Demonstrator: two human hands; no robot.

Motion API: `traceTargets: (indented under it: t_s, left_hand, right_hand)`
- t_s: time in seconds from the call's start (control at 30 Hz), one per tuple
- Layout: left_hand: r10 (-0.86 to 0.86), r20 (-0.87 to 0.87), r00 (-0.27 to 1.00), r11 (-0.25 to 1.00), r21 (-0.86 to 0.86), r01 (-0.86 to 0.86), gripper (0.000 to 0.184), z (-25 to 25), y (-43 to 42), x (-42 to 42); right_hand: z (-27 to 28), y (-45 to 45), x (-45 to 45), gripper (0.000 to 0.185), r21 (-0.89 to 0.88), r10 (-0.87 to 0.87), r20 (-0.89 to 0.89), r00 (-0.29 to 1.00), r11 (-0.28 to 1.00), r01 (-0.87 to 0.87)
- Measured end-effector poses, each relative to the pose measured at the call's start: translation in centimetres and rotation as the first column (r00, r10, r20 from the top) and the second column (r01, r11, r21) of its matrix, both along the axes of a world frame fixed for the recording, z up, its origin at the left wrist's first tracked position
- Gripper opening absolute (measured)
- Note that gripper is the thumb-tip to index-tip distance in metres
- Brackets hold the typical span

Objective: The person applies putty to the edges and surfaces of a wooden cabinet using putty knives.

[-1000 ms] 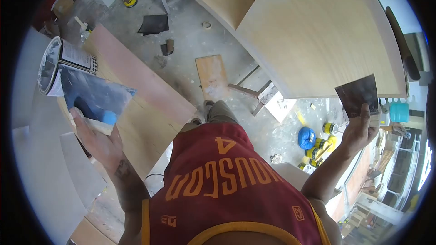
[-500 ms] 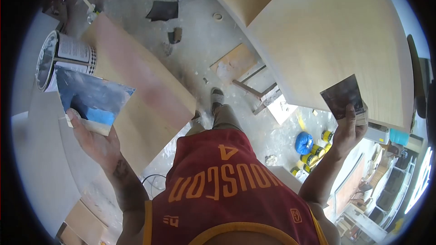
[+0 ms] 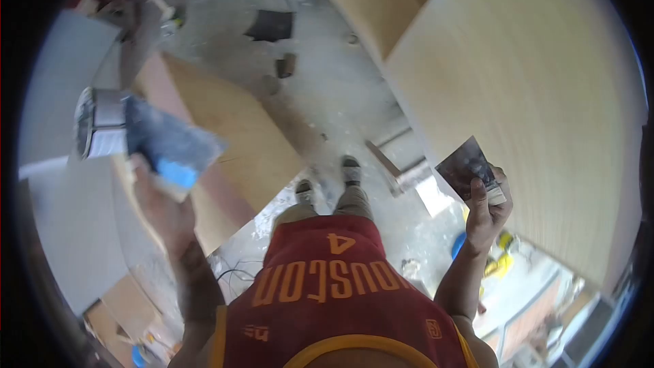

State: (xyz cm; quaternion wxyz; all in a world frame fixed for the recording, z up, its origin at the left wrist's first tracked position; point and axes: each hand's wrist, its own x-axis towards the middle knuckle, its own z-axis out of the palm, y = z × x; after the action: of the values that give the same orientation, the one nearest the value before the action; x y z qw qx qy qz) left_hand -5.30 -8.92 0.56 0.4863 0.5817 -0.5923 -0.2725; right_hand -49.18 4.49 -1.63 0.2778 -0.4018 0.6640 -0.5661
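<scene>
My left hand grips a wide metal putty spreader by its pale lower edge. Greyish smears cover its face, and a bright blue patch shows near the grip; both are a little blurred. Just behind it stands an open paint-type can with a printed label, partly hidden by the spreader. On the other side my right hand is closed on a smaller dark metal putty spreader, thumb across its face, with a light strip along the held edge. This blade appears in front of the large wooden panel; I cannot tell whether they touch.
The large pale wooden panel fills the right side. A wooden box-like piece stands at left, near white panels. Dark scraps, a small wooden frame and a cable lie on the dusty floor.
The view has shifted and turned toward the right-hand panel. My right hand has come inward with its spreader. The left spreader now sits farther right against the can. Both grips stay closed.
</scene>
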Motion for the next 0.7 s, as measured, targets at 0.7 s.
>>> traceTargets:
  t_s: [0.7]
  left_hand:
    - [0.806,-0.494,0.325,0.374,-0.001,-0.927,0.040,1.2,31.7,14.4]
  right_hand:
    - [1.9,-10.2,24.3,0.032,0.033,0.793,0.099,0.602,0.602,-0.798]
